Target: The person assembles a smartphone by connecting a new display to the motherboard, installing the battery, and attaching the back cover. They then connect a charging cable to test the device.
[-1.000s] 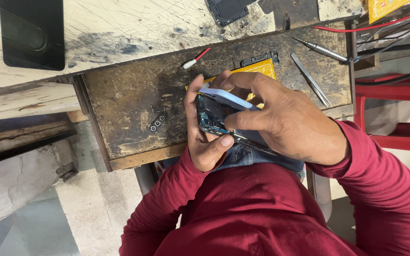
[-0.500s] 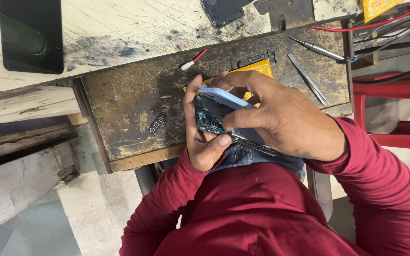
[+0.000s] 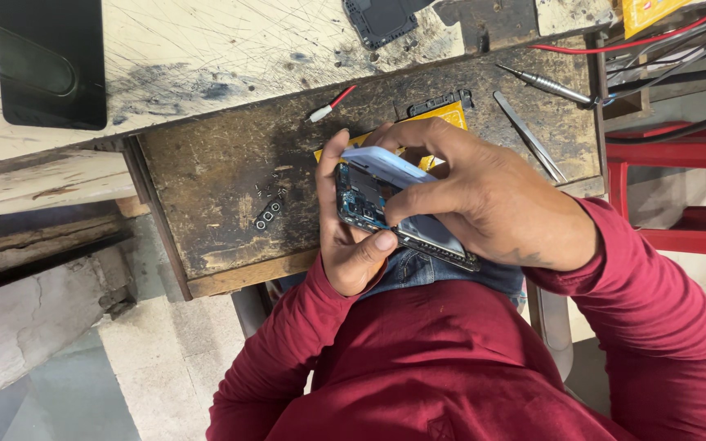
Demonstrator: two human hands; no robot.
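Observation:
I hold an opened smartphone [image 3: 369, 196] over the edge of a worn brown pull-out board [image 3: 222, 180]. Its blue circuit board shows, and a pale back cover [image 3: 390, 167] is lifted off it at an angle. My left hand [image 3: 345, 245] cups the phone from below, thumb pressed against its lower edge. My right hand [image 3: 492, 196] grips from above, fingers wrapped over the cover and the phone's right side. Both sleeves are dark red.
Tweezers [image 3: 529, 135], a metal-tipped tool [image 3: 545, 83], a yellow part [image 3: 443, 114] and a small red-and-white piece [image 3: 328, 104] lie on the board. A black slab [image 3: 46, 61] and a phone frame [image 3: 382, 20] rest on the scratched bench. Red stool [image 3: 680, 188] at right.
Both hands keep the same grip on the phone. Only the view has shifted slightly.

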